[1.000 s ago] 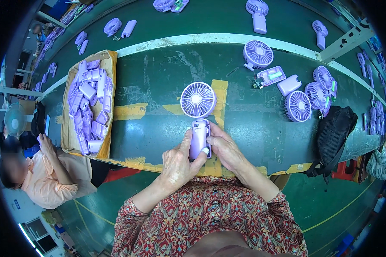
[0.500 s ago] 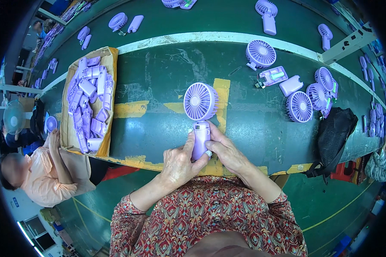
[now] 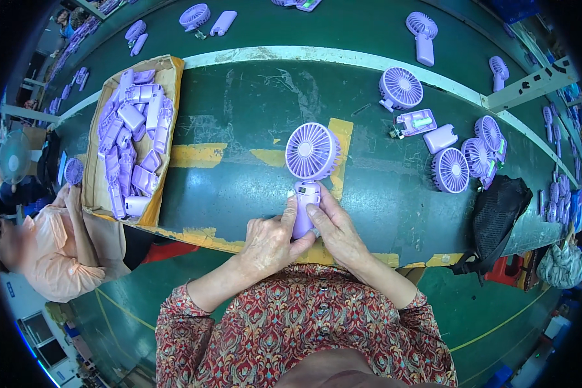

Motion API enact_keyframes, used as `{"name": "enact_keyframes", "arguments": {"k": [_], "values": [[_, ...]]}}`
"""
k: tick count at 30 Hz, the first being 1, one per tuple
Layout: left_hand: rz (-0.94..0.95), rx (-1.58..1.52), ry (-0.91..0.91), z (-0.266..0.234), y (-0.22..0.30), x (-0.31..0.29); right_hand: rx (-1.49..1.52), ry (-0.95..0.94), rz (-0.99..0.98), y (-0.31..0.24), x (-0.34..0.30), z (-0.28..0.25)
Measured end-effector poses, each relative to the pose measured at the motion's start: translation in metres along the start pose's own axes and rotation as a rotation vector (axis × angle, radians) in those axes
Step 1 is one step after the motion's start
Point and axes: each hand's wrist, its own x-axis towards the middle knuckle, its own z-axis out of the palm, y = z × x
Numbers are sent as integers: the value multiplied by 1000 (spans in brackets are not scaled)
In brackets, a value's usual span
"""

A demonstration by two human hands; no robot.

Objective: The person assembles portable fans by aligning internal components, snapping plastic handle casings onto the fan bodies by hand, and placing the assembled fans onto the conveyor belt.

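A purple handheld fan [image 3: 312, 152] is between my two hands, its round grille head pointing away from me and its handle toward me. My left hand [image 3: 268, 242] grips the handle's left side, thumb near the bottom end and index finger along the edge. From the right, my right hand [image 3: 339, 229] wraps the handle with its thumb pressed on the front face. A small dark window shows at the handle's top. The palm sides of both hands are hidden.
A cardboard box [image 3: 160, 187] of purple casing pieces stands at the left. To the right lie loose fan heads [image 3: 401, 88], an open handle shell [image 3: 416, 123] and a black mesh bag [image 3: 503, 213]. More fans sit on the green belt [image 3: 343, 32] beyond the white rail. A co-worker [image 3: 64, 249] sits at far left.
My right thumb has moved up the handle from its lower end to the middle of its face. The fan stays in both hands, and the whole view has shifted slightly.
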Motion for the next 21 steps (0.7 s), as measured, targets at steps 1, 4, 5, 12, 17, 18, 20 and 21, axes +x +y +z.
{"name": "enact_keyframes", "arguments": {"k": [1,4,5,12,17,18,20,21], "values": [[-1,-4,4,-2,-3,1,-5,-1,1,0,0,0],[43,-12,-30,-3,-5,2,16,-8,12,4,1,-1],[19,33,-52,-1,-1,2,5,29,-14,7,2,0],[-14,68,-105,-2,5,2,204,114,38,1,5,6],[-37,2,-61,-1,8,6,264,93,62,6,8,-9],[-72,-71,-14,-2,7,7,324,84,48,7,9,-11],[-180,-235,-68,5,-2,9,360,86,5,4,8,-13],[-277,-615,-179,8,-6,9,427,51,-28,-2,6,-12]]}}
